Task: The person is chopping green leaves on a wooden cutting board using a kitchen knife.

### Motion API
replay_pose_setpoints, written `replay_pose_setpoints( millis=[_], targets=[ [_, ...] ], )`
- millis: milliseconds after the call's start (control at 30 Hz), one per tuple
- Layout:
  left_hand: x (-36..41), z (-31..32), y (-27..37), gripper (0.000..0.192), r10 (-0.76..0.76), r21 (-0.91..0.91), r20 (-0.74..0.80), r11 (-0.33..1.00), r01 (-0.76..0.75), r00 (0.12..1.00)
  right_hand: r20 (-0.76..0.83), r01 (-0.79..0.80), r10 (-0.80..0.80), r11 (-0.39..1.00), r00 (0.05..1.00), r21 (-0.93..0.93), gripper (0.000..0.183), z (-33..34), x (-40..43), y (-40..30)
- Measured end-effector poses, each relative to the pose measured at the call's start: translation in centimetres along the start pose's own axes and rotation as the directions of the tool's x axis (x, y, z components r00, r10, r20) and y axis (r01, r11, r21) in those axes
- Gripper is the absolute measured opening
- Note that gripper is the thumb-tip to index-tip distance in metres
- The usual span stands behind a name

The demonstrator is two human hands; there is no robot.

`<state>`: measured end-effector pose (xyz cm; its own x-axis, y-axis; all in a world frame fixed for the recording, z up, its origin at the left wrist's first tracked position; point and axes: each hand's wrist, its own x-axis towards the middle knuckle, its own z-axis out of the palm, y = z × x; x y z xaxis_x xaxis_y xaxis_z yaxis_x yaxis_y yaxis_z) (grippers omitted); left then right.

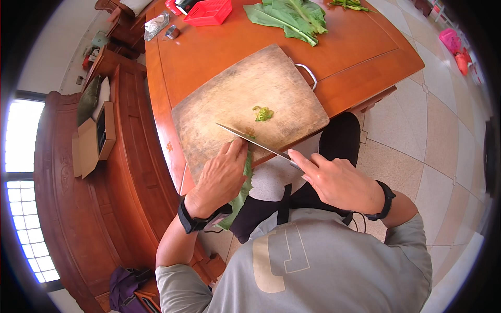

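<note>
My right hand point(328, 178) grips the handle of a kitchen knife point(260, 143), whose blade slants across the near part of a worn wooden cutting board point(223, 94). Beside the blade, the fingers of my left hand point(221, 176) press a green leaf point(244, 187) down at the board's near edge. Most of that leaf hangs below the edge toward my lap, partly hidden behind my left hand and wrist. A small heap of chopped green pieces point(264, 114) lies on the board beyond the knife. A few browner bits sit right by the blade.
On the wooden table point(352, 51) lie large green leaves point(289, 19) and some green vegetables point(348, 4) at the far side. A red plastic basket point(209, 11), a metal cup point(172, 32) and a clear plastic packet point(156, 25) stand far left. The board's metal handle point(309, 74) sticks out rightward.
</note>
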<state>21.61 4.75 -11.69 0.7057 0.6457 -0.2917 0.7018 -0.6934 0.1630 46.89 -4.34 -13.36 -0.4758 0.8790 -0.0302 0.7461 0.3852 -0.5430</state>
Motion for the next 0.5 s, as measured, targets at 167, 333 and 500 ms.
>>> replay_pose_setpoints(
  millis=[167,333,500],
  targets=[
    [0.1,-0.1,0.2,0.073,-0.012,-0.007,0.011,1.000,0.012,1.000,-0.050,-0.009,0.006,0.998,0.999,-0.055,0.063,1.2,0.7,-0.4],
    [-0.1,0.1,0.0,0.074,0.005,-0.007,0.004,1.000,-0.005,1.000,0.002,-0.058,0.058,0.997,0.998,-0.043,0.062,0.2,-0.6,-0.5],
    [-0.2,0.2,0.1,0.074,-0.007,-0.018,0.000,1.000,0.007,1.000,-0.035,-0.071,0.069,0.996,0.997,-0.059,0.060,-0.1,-2.1,0.7]
  ],
)
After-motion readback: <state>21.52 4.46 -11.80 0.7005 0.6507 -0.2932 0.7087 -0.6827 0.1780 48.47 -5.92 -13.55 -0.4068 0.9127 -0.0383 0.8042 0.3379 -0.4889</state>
